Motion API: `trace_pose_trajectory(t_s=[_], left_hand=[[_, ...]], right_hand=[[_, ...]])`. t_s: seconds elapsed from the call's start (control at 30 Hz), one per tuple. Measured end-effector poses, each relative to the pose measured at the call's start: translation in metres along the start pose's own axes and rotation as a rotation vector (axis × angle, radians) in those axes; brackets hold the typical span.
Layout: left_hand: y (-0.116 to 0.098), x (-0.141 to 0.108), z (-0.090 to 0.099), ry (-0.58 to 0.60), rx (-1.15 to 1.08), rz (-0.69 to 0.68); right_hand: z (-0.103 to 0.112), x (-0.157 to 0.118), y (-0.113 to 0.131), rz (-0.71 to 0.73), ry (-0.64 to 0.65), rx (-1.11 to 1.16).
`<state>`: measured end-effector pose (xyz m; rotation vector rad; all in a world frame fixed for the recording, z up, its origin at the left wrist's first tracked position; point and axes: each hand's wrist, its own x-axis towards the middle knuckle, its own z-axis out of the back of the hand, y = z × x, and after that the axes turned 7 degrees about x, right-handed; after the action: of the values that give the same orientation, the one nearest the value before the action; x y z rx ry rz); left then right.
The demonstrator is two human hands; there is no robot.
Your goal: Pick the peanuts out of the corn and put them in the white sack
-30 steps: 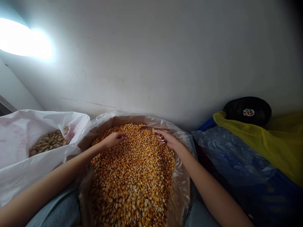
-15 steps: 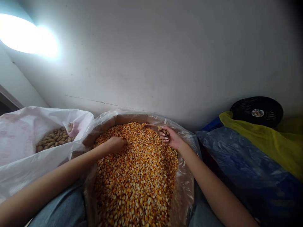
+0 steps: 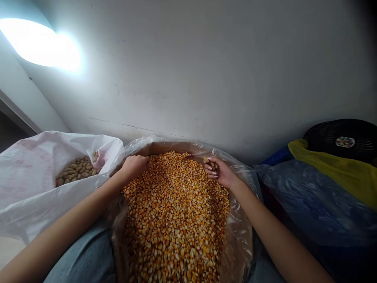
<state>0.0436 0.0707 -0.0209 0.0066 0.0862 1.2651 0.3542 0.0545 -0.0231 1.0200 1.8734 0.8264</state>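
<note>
Loose corn kernels (image 3: 176, 208) fill an open sack lined with clear plastic (image 3: 240, 224) between my knees. Over the far left part of the corn is my left hand (image 3: 135, 166), its fingers curled and pointing down; whatever they may hold is hidden. At the far right side of the sack, my right hand (image 3: 222, 173) is closed around several unshelled peanuts (image 3: 212, 163), palm turned inward. More unshelled peanuts (image 3: 79, 169) lie in a white sack (image 3: 32, 169) to the left of the corn.
A pale wall (image 3: 188, 78) rises right behind the sacks. On the right are a blue plastic bag (image 3: 306, 196), yellow mesh cloth (image 3: 338, 173) and a black fan (image 3: 344, 139). A bright lamp (image 3: 35, 43) glows at upper left.
My left hand has moved left and up across the corn, toward the sack's rim. The right hand keeps its peanuts near the same spot, while the view has shifted slightly left.
</note>
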Motion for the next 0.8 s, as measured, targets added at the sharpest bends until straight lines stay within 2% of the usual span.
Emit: trace_pose_trajectory(t_s=[0.13,0.27,0.3,0.33,0.43,0.5,0.6,0.63,0.67,0.7,0.8], left_hand=[[0.001,-0.005,-0.009,0.071,-0.027,0.061],[0.0,-0.002,-0.015,0.053,-0.093,0.081],[0.0,-0.002,-0.014,0.05,-0.184,0.084],[0.001,-0.002,-0.012,0.059,-0.373,0.085],[0.006,-0.004,-0.003,0.132,-1.181,0.077],[0.009,-0.005,0.005,0.191,-1.621,0.05],[0.013,-0.007,0.015,0.25,-2.048,-0.004],[0.013,-0.007,0.017,0.255,-2.116,-0.014],[0.013,-0.008,0.018,0.234,-2.092,-0.011],[0.013,-0.009,0.019,0.184,-1.978,0.012],[0.011,-0.012,0.015,-0.013,-1.46,0.117]], right_hand=[[-0.004,-0.001,0.001,-0.012,0.009,0.067],[-0.007,-0.004,0.003,0.057,0.007,0.12],[-0.006,-0.005,0.003,0.071,0.019,0.138],[-0.006,-0.005,0.002,0.077,0.039,0.157],[-0.004,-0.005,0.001,0.072,0.097,0.207],[-0.004,-0.005,0.0,0.066,0.115,0.231],[-0.005,-0.006,0.001,0.034,0.123,0.263],[-0.006,-0.006,0.002,0.017,0.125,0.267],[-0.007,-0.006,0.002,0.002,0.126,0.266],[-0.008,-0.007,0.002,-0.007,0.124,0.263],[-0.009,-0.006,0.002,-0.01,0.102,0.245]])
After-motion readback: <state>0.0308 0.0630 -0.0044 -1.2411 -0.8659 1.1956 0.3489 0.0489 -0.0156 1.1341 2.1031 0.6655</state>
